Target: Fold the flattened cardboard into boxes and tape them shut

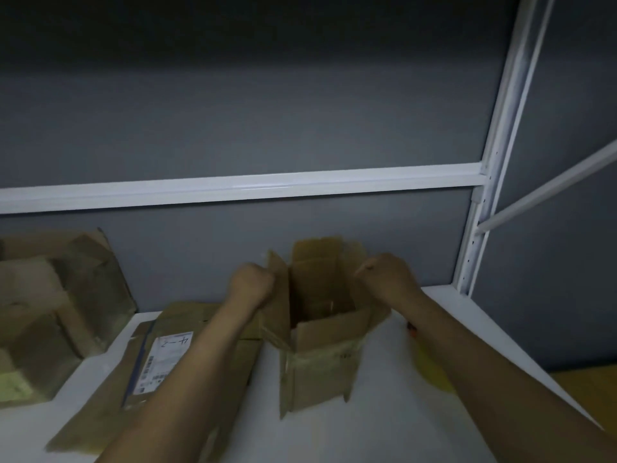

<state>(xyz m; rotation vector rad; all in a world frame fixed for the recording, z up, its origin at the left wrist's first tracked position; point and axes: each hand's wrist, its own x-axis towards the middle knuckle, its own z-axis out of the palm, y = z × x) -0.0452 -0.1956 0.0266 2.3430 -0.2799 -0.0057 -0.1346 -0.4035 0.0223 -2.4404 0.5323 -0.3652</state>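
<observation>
Our left hand (252,282) curls round the left flap of the open box (320,359); our right hand (389,275) grips its right flap (blurred). Between them it stands upright on the worktop (384,416), with flattened cardboard (160,365) just left of the left hand.

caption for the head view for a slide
Folding a cardboard box: left hand and right hand grip its flaps, flattened cardboard lying beside it

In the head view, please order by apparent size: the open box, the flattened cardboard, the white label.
1. flattened cardboard, partly hidden
2. open box, near it in size, so unsure
3. white label, clearly smallest
</observation>
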